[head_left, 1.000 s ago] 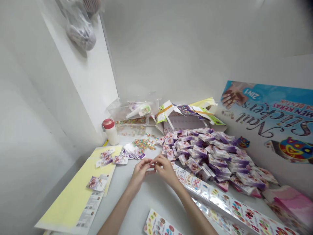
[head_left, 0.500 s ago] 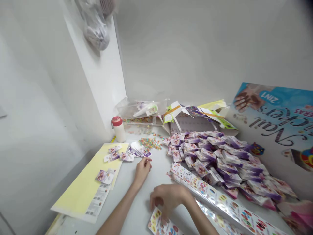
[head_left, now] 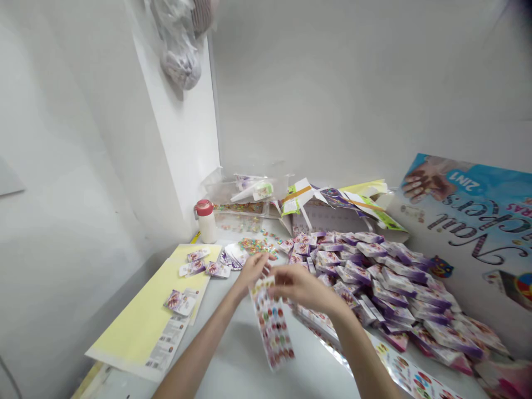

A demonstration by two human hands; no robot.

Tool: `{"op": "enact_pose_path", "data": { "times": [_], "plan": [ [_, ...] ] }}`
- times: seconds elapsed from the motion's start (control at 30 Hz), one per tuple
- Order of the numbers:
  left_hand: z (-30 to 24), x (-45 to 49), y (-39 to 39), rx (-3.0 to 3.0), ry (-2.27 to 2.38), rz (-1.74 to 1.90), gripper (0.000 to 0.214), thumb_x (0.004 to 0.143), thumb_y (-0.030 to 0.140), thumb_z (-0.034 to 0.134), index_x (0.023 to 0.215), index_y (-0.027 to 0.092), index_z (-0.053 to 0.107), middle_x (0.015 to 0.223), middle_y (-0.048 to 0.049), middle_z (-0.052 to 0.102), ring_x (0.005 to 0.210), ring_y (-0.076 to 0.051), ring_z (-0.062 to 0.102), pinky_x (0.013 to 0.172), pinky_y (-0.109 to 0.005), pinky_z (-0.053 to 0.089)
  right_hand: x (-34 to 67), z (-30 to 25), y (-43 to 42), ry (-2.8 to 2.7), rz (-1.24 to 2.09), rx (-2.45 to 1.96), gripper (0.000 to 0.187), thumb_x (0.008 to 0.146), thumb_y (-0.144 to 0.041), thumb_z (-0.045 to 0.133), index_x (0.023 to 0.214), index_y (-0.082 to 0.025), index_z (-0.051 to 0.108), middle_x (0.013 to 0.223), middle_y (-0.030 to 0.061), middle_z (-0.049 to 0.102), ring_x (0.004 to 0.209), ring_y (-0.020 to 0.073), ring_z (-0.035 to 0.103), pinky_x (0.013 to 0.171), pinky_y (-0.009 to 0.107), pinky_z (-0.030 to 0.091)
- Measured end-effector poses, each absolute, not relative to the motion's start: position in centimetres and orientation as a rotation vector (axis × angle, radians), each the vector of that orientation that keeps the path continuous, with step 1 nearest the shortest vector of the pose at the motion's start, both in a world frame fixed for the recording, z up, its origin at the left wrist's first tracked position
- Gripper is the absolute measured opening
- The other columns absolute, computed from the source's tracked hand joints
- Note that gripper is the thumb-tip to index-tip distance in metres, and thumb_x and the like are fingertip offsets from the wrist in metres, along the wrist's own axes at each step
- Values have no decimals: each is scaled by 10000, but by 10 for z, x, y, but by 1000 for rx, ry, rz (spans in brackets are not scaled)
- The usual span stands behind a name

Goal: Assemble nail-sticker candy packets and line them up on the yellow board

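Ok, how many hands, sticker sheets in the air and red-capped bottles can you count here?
Hands: 2 (left hand, right hand)
Raised nail sticker sheet: 1
Red-capped white bottle: 1
Total: 4

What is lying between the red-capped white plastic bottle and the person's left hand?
In the head view, a fanned stack of white-and-purple printed cards lies between the red-capped white bottle and the left hand.

Upside down on the poster (head_left: 465,221) leaning at the counter's back, "2IN1" sits in a blue corner above large "Nail" and cut-off "ckers" lettering, with "RAS" at the edge; the sticker sheet's (head_left: 272,327) print is too small to read
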State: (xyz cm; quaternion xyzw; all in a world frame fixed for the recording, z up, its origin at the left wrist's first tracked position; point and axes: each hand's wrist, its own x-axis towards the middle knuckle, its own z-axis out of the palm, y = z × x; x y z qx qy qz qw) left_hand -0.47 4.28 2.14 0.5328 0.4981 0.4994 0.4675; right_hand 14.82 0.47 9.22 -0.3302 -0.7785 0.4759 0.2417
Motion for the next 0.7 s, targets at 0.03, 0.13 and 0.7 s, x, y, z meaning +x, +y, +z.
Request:
{"op": "enact_pose_path", "data": {
  "times": [0.03,0.13,0.7],
  "plan": [
    [39,-7,44,1316,1168,1235,386,828,474,456,846,160,680,616,-22,647,564,-157,608,551,-247,450,148,105,11,-1968,1309,-885,62,722,-240,639,717,-183,618,618,-21,600,545,123,553,507,221,401],
    [91,-16,39,1258,914,1267,549,860,571,371,965,124,672,672,-58,673,608,-179,622,567,-263,461,143,127,24,-1584,1172,-879,195,660,-309,717,751,-176,609,601,-16,603,537,127,553,502,224,407],
    [149,-43,-3,1238,792,1250,242,709,208,610,941,181,675,820,-34,692,734,-160,639,659,-243,507,135,142,23,-1806,414,-695,160,828,-202,573,906,-232,710,919,50,636,859,180,594,761,295,459]
  ]
}}
